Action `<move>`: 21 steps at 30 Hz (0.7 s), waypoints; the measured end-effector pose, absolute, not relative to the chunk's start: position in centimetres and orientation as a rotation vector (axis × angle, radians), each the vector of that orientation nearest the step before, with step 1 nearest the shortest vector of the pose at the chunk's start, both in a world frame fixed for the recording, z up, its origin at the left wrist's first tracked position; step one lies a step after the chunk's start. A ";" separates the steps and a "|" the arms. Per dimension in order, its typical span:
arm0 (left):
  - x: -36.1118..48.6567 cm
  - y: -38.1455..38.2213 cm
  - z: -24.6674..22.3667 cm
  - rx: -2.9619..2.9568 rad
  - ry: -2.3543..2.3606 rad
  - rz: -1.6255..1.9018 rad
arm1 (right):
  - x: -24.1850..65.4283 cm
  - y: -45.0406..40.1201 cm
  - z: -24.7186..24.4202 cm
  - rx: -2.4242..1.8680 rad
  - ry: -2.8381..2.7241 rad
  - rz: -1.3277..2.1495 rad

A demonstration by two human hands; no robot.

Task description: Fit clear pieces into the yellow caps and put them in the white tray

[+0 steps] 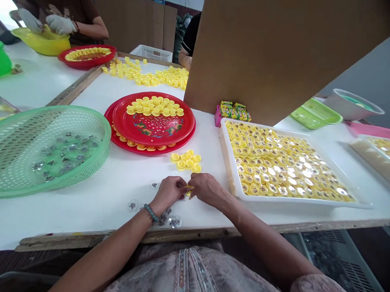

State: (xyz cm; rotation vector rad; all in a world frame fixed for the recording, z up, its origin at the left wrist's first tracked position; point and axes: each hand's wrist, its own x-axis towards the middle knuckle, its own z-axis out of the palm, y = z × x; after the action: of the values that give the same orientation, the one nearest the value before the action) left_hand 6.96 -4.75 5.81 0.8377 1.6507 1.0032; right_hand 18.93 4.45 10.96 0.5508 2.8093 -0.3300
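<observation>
My left hand (171, 191) and my right hand (206, 187) meet over the white table near its front edge. Between their fingertips is a small round yellow plastic piece (189, 191), which both hands pinch; most of it is hidden by the fingers. Just beyond lies a loose group of yellow plastic pieces (186, 160). Clear round discs with dark printed centres (174, 222) are scattered beside and partly under my left wrist. To the right, a white tray (229, 170) holds rows of yellow pieces with shiny printed faces.
Red trays (143, 137) bear more yellow pieces behind my hands. A green basket (51, 182) with clear discs stands left. A cardboard sheet (274, 43) rises behind the white tray, beside small colourful packets (234, 112). Across the table, a gloved person works over a yellow basin (48, 45).
</observation>
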 end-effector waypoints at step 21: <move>6.3 -4.9 6.9 0.574 1.552 1.043 | 23.1 3.8 7.4 0.908 3.106 -1.029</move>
State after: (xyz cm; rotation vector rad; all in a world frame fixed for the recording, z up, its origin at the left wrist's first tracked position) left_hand 6.30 -4.94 6.90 0.5736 1.5515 1.0426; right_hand 23.13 3.77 7.39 0.9075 3.1055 -1.0290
